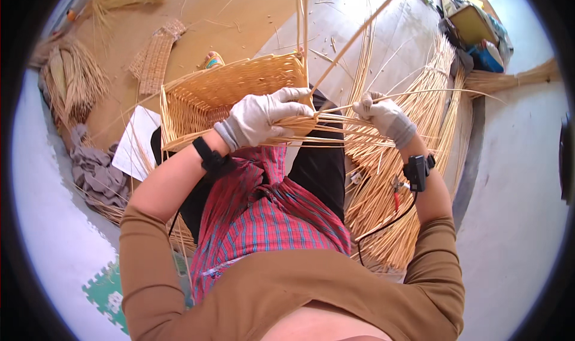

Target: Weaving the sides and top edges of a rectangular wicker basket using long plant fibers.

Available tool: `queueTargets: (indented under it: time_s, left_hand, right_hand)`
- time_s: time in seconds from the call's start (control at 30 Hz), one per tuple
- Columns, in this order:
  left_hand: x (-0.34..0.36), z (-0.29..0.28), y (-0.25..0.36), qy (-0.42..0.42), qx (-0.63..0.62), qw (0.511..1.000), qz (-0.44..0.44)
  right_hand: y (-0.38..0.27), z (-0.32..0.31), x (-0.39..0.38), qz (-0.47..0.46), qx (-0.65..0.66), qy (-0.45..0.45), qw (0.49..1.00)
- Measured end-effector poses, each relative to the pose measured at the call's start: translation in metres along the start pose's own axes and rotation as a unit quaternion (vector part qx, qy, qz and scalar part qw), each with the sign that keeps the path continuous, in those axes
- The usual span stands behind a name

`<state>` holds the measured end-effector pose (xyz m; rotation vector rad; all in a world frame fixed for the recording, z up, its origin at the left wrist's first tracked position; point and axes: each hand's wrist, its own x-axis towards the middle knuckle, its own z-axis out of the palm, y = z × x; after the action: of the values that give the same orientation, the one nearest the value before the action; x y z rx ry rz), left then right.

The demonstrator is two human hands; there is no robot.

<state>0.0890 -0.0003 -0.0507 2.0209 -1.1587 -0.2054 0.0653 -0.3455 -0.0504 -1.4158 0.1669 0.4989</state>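
Observation:
A rectangular wicker basket [233, 80] rests across my lap, its open top facing up and its inside showing. My left hand [263, 118], in a pale glove, is closed over the near rim by the right corner. Long loose willow rods [332, 131] stick out to the right from that corner, and a few others stand up from it. Farther right, my gloved right hand [386, 118] pinches a thin willow rod [440, 91], whose free end curves off to the right. What lies under the left palm is hidden.
A large pile of willow rods [389, 215] lies at my right, with red-handled cutters [396, 195] on it. At the left are a straw bundle [75, 80], a woven panel [157, 58], a white sheet [135, 143] and grey cloth [99, 172]. Crates and clutter [473, 26] stand far right.

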Motion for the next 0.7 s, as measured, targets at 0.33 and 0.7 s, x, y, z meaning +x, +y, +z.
queueTargets:
  time_s: [0.33,0.7]
  left_hand:
    - [0.003,0.010,-0.008,0.016,-0.037,0.999,-0.003]
    - [-0.005,0.013,-0.009,0.022,-0.053,0.998,-0.040]
  right_hand:
    - [-0.053,0.012,0.020,0.003,-0.431,0.054,0.900]
    - [-0.083,0.117,0.051,-0.416,-0.570,-0.165,0.689]
